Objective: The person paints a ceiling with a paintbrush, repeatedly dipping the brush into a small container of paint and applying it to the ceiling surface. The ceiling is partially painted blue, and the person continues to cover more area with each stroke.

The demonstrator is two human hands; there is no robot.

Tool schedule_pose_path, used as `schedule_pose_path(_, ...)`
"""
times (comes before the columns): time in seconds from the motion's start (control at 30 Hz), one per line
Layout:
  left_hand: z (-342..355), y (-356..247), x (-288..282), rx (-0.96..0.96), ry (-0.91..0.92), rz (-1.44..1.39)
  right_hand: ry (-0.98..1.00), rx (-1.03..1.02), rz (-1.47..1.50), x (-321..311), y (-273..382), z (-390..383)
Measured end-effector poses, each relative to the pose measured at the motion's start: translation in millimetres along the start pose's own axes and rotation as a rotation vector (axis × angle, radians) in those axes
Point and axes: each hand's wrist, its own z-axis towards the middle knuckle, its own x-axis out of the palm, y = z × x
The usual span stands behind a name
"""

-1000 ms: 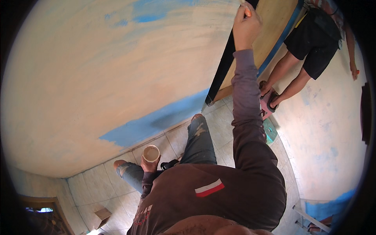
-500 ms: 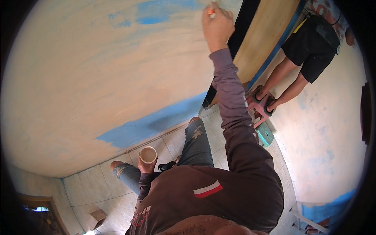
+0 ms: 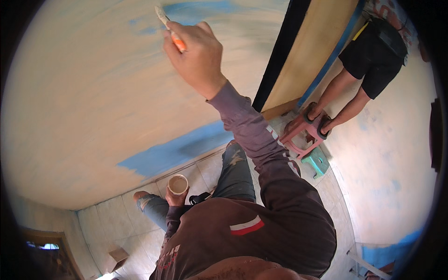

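Note:
My right hand (image 3: pixel 199 58) is closed round a paintbrush (image 3: pixel 178 41) with an orange and white handle. The brush's pale tip lies at the wall (image 3: pixel 116 102), beside a blue patch (image 3: pixel 200 10) streaked over with cream paint. Low down, my left hand (image 3: pixel 176 198) grips a small round paint cup (image 3: pixel 178 185) that holds pale paint. A second blue band (image 3: pixel 177 149) runs along the foot of the same wall.
At the right a person in black shorts (image 3: pixel 373 51) stands on a pink stool (image 3: pixel 303 137). A small green stool (image 3: pixel 317 163) is beside it. A black-edged door frame (image 3: pixel 282 53) borders the wall. A brown box (image 3: pixel 117 258) lies on the tiled floor (image 3: pixel 109 224).
My right hand has swept left across the wall with the paintbrush, away from the door frame. Cream streaks cover more of the upper blue patch. My left hand and the cup have hardly moved.

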Motion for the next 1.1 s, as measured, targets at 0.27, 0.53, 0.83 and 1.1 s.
schedule_pose_path(0.27, 3.6, -40.6, -15.8, 0.084, -0.064, 0.002, 0.234, 0.8, 0.79, -73.1, 5.8, -60.8)
schedule_pose_path(0.53, 27.4, -68.5, -7.4, 0.328, -0.07, 0.022, 0.522, 1.28, 0.868, -129.2, -9.2, -166.0)
schedule_pose_path(0.83, 43.3, -125.4, -15.3, 0.31, 0.061, -0.042, 0.189, 1.005, 0.977, -66.7, -80.6, -75.7)
schedule_pose_path(1.1, 31.0, -119.6, -26.8, 0.269, 0.115, -0.031, 0.174, 0.73, 0.783, 0.8, -110.3, -20.9)
